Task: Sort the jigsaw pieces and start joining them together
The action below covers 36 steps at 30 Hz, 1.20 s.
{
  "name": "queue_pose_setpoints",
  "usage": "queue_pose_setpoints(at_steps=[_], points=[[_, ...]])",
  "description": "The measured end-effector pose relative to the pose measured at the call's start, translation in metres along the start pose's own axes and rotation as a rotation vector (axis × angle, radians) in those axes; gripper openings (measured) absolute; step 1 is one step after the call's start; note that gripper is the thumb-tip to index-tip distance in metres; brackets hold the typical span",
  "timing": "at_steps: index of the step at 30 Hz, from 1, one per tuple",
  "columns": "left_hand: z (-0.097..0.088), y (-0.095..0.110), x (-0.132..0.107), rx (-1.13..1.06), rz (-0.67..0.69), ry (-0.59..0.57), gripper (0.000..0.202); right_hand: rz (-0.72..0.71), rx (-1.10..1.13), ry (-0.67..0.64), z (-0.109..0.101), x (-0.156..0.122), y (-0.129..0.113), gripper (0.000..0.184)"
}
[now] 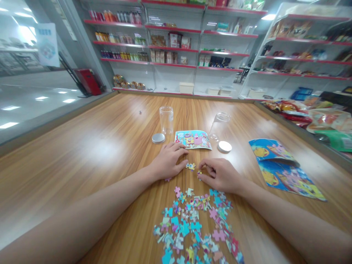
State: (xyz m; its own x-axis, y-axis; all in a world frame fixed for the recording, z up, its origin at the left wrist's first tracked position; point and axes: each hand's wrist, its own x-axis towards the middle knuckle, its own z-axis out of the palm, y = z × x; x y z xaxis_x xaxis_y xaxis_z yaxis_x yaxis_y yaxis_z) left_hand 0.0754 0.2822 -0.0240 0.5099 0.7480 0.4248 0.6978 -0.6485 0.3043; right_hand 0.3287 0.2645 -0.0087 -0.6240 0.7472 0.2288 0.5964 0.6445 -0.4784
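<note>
My left hand (170, 159) lies on the wooden table with its fingers spread, its thumb beside a small yellow joined puzzle section (190, 166). Just right of that section, my right hand (220, 174) pinches a small puzzle piece (199, 175) between thumb and forefinger. A picture card (194, 139) with cartoon figures lies beyond my left fingertips. Partly under the left hand, a pink piece (168, 179) peeks out. Nearer to me spreads a pile of loose puzzle pieces (189, 227) in blue, pink, yellow and white.
Behind the card stand two clear jars (166, 121), (220, 125); a silver lid (158, 138) and a white lid (224, 147) lie before them. A folded blue sheet (286, 170) rests at right. Packaged goods (327, 117) border the table's right edge. Stocked shelves (173, 47) stand beyond.
</note>
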Motion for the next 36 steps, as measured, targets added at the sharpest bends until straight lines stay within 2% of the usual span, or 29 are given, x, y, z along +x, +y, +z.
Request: queue_pose_setpoints(at_steps=[7, 11, 21, 26, 30, 36], points=[[-0.004, 0.003, 0.001, -0.006, -0.028, -0.046, 0.028, -0.009, 0.061, 0.016, 0.002, -0.001, 0.006, 0.013], [-0.005, 0.003, 0.001, -0.019, -0.018, -0.028, 0.026, -0.014, 0.06, 0.009, 0.0, -0.001, 0.005, 0.012], [-0.007, 0.003, 0.0, -0.095, 0.051, 0.097, 0.019, -0.03, 0.034, -0.01, -0.003, -0.001, -0.001, 0.014], [-0.015, 0.01, -0.002, -0.108, 0.162, 0.191, 0.016, -0.062, 0.037, -0.028, -0.004, -0.002, -0.001, 0.017], [-0.015, 0.012, -0.002, -0.165, 0.256, 0.14, 0.016, -0.064, 0.02, -0.036, -0.005, -0.002, -0.002, 0.018], [-0.01, 0.008, 0.0, -0.241, 0.309, 0.003, 0.021, -0.066, 0.022, -0.035, -0.004, -0.002, -0.001, 0.017]])
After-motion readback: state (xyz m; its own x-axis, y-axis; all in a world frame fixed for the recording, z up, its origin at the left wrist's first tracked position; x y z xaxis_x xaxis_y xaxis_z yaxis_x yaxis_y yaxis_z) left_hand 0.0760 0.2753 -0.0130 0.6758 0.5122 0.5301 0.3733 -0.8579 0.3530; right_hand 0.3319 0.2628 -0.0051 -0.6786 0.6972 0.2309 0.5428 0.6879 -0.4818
